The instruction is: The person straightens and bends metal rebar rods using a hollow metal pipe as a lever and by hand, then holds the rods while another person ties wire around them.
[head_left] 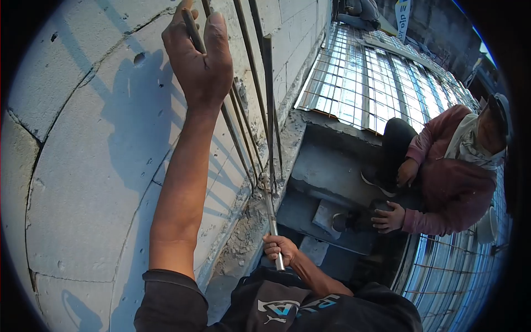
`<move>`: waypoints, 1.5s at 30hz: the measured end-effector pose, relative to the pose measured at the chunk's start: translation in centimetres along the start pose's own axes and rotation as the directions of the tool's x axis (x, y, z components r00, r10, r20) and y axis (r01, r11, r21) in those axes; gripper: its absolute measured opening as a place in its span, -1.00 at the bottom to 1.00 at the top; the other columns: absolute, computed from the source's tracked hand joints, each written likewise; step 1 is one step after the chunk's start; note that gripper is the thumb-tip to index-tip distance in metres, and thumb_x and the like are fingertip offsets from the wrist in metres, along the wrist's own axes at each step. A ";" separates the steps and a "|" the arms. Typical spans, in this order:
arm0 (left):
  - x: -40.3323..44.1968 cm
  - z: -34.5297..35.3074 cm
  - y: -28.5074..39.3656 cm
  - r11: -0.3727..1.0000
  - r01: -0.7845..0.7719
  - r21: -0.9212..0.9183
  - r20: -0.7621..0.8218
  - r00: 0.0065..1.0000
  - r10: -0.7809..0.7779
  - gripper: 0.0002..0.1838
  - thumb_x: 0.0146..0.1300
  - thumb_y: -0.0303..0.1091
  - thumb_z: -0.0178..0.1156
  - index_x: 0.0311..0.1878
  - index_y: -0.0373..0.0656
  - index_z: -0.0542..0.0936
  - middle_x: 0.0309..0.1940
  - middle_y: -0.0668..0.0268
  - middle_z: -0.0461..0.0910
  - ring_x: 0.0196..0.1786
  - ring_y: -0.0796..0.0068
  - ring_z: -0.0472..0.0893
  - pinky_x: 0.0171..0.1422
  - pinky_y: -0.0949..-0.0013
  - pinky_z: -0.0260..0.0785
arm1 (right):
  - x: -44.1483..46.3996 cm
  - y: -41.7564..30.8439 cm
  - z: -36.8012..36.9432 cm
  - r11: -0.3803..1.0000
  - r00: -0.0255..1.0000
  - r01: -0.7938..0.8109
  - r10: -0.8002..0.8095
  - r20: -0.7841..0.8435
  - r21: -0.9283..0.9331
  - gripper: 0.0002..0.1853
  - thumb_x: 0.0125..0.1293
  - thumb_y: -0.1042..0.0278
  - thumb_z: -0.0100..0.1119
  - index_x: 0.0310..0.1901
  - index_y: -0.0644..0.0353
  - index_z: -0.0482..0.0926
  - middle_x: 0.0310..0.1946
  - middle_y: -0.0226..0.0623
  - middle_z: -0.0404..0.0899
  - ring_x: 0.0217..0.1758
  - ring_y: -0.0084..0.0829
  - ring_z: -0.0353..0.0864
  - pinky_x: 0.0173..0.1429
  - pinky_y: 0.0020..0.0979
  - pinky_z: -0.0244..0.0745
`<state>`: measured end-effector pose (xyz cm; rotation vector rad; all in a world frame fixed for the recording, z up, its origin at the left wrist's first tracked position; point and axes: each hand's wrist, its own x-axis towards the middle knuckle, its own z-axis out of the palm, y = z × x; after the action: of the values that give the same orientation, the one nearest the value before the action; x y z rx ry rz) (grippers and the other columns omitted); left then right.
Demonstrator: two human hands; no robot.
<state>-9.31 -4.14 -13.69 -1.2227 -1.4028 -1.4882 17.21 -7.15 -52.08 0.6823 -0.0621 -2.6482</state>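
My left hand (pixel 198 63) is raised beside the block wall, closed around a steel rebar (pixel 192 30) that passes between thumb and palm. Its fingertips are partly cut off by the top edge. Low in front of my body, my right hand (pixel 281 250) grips a shiny metal bar (pixel 272 218). The bar's far end reaches the foot of the upright rebars (pixel 270 94), where its tip cannot be made out. Several rebars rise from rough, broken concrete (pixel 243 227) at the wall's base.
The block wall (pixel 83 182) fills the left side. At right, a person (pixel 456 171) sits by concrete steps (pixel 332 160). Corrugated metal sheets (pixel 354 72) under wire mesh lie beyond. Another person (pixel 362 14) is at the top. A white bucket (pixel 487 227) stands far right.
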 end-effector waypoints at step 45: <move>-4.4 3.4 -0.5 0.947 0.307 -0.098 0.113 0.949 -0.295 -0.03 0.16 -0.06 0.27 0.48 -0.24 -0.05 0.38 -0.15 0.18 0.36 -0.04 0.37 0.41 -0.13 0.24 | -16.0 -8.1 -14.6 0.232 0.773 -0.269 -0.527 -0.353 -0.935 -0.74 0.11 0.29 0.29 -0.24 0.28 0.55 -0.52 -0.26 0.52 -0.53 -0.42 0.52 -0.43 -0.31 0.41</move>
<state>-8.10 -1.14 -18.19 -1.2030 -1.6476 -1.7576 33.91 7.40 -58.82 1.0007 1.8101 -1.7472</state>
